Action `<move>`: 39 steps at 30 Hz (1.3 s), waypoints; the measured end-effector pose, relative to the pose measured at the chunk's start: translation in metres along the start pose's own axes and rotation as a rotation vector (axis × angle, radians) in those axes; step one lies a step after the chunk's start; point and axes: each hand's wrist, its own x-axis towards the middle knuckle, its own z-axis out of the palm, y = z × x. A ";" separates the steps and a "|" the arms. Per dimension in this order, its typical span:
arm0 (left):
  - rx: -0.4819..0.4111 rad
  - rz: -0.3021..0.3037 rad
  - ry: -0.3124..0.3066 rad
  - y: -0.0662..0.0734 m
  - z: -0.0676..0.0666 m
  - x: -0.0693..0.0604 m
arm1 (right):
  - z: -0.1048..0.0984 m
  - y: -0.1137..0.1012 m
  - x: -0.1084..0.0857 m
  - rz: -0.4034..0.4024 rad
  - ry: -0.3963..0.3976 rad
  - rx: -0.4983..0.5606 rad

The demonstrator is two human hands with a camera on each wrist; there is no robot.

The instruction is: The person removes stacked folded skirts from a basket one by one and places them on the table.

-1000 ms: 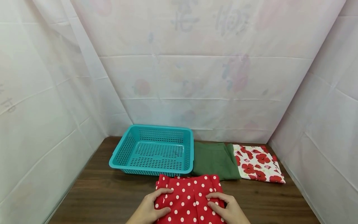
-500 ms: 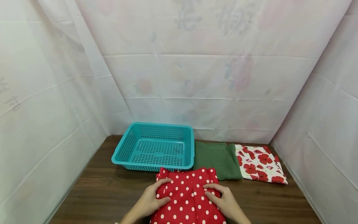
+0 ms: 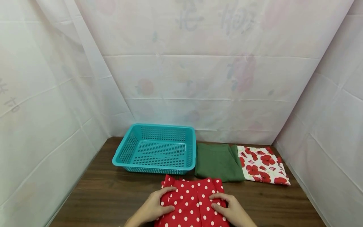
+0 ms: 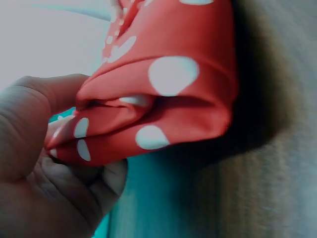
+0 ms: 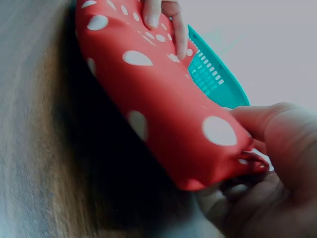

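A folded red cloth with white polka dots [image 3: 190, 201] is held at the near middle, in front of the basket. My left hand [image 3: 156, 204] grips its left side, and my right hand [image 3: 230, 206] grips the right side. Thick folded layers of the cloth [image 4: 183, 109] show in the left wrist view, with the left hand's [image 4: 54, 168] fingers curled underneath. In the right wrist view the right hand [image 5: 277, 173] pinches a lower corner of the bundle [image 5: 163, 104]. Dark shadow lies between the cloth and the wooden table, so the cloth appears raised at its near end.
A teal perforated basket [image 3: 154, 169] with nothing in it stands at the back left of the brown wooden table [image 3: 99, 195]. Right of it lie a folded green cloth [image 3: 216, 162] and a folded white cloth with red flowers [image 3: 262, 165]. White sheets hang around the back and sides.
The polka-dot cloth moved slightly toward the basket by half a second ago and has since come back nearer. Both hands kept their grip and moved with it. The view shifted slightly.
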 end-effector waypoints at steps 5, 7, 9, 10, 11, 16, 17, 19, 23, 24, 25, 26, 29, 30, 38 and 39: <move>0.062 -0.007 -0.026 -0.001 0.000 0.006 | -0.003 0.003 0.001 0.016 -0.038 -0.068; 0.085 0.006 -0.033 -0.001 0.000 0.007 | -0.004 0.003 0.001 0.031 -0.050 -0.077; 0.093 0.019 -0.035 -0.001 0.001 0.007 | -0.005 0.003 0.001 0.050 -0.055 -0.075; 0.093 0.029 -0.036 -0.001 0.001 0.007 | -0.005 0.003 0.001 0.059 -0.056 -0.071; 0.096 0.034 -0.036 -0.001 0.001 0.007 | -0.006 0.003 0.001 0.067 -0.055 -0.067; 0.128 0.012 -0.011 -0.003 0.004 0.008 | -0.006 0.004 0.002 0.093 -0.045 -0.059; 0.134 0.009 -0.002 -0.003 0.004 0.008 | -0.006 0.004 0.002 0.090 -0.045 -0.059; 0.142 0.020 0.016 -0.005 0.005 0.008 | -0.006 0.004 0.003 0.072 -0.041 -0.062; 0.151 0.057 0.048 -0.006 0.003 0.009 | -0.006 0.002 0.007 0.018 -0.017 -0.070; 0.148 0.056 0.050 -0.007 0.002 0.010 | -0.006 0.002 0.008 0.009 -0.015 -0.071; 0.142 0.047 0.051 -0.007 0.001 0.010 | -0.006 0.002 0.009 0.001 -0.014 -0.072; 0.137 0.040 0.051 -0.007 0.000 0.010 | -0.005 0.002 0.010 -0.006 -0.018 -0.073; 0.117 0.012 0.049 -0.008 -0.002 0.010 | -0.004 0.001 0.014 -0.042 -0.042 -0.097; 0.112 0.004 0.050 -0.008 -0.003 0.010 | -0.004 0.000 0.015 -0.054 -0.047 -0.099; 0.109 -0.017 0.070 -0.012 -0.004 0.006 | -0.004 -0.001 0.018 -0.072 -0.056 -0.111; 0.110 -0.022 0.071 -0.012 -0.004 0.006 | -0.004 0.003 0.020 -0.071 -0.061 -0.107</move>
